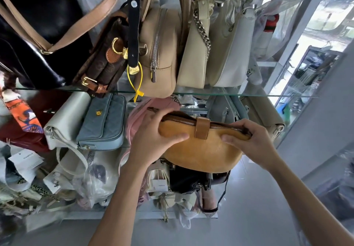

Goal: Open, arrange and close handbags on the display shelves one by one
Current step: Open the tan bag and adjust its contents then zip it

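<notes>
Your shelves are packed tight, so not much slack up there. Far left on the upper glass shelf sits a glossy black bag with a tan strap, then a brown monogram bag leaning against it, a beige zip bag, a cream chain-strap bag and a white bag, all pressed side to side and hanging a bit over the glass edge. A yellow zip tie dangles past that edge.

One level down, a pale grey bag touches a blue quilted bag, and a pink bag sits just beside that, right behind your left hand. The only real open room is out front, over the grey floor below your arms, and off to the right by the glass wall.

The tan crescent handbag is held out in front of the lower shelf, between both hands. Your left hand grips its left end, thumb across the front, fingers curled over the top by the zipper. Your right hand pinches the right tip, where the zipper ends. The zipper runs along the top under a brown strap tab; it gapes a little at the left.
</notes>
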Tool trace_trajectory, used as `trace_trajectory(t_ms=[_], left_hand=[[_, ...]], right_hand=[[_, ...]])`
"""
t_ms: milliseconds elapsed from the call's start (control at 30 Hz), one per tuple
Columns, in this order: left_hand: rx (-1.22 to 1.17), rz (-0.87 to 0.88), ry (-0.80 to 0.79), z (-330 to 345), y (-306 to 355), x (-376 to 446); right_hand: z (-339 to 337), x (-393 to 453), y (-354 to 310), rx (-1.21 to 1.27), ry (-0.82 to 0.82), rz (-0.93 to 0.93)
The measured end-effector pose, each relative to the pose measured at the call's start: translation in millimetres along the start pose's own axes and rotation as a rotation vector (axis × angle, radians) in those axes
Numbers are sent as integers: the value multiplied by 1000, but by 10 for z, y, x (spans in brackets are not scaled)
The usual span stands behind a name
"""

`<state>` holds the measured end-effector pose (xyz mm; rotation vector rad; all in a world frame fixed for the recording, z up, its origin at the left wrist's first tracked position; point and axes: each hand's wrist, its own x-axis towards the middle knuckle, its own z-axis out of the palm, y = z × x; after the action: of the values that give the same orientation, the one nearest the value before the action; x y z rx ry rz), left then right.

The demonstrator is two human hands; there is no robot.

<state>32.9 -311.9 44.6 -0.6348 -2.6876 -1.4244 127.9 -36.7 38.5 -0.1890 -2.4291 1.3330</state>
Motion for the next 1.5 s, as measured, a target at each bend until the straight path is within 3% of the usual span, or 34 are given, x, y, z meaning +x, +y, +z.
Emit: trace_trajectory(t_ms=[133,300,400,500,800,900,1100,1267,1400,1500], left_hand=[[452,218,94,32,271,8],[702,325,-108,-44,476,42],[600,357,-413,-164,648,69],[426,237,-705,-195,766,173],[327,229,-957,-225,603,524],[322,224,-1003,-262,522,552],[245,124,-1108,-365,354,527],[317,69,-1073,-425,403,554],[513,146,-1038,-482,559,513],[508,161,-980,-573,671,479]], right_hand=[[-17,100,-107,127,-83,-8],[-171,120,-231,238,-169,-52],[-202,107,-310,249,-237,-72],[-136,84,-352,345,-278,-51],[170,-46,-363,498,-330,196],[231,-82,-319,525,-358,296],[320,-323,-198,535,-572,467],[533,-366,-349,558,-270,471],[502,-300,-407,615,-213,414],[420,-220,-446,663,-181,359]])
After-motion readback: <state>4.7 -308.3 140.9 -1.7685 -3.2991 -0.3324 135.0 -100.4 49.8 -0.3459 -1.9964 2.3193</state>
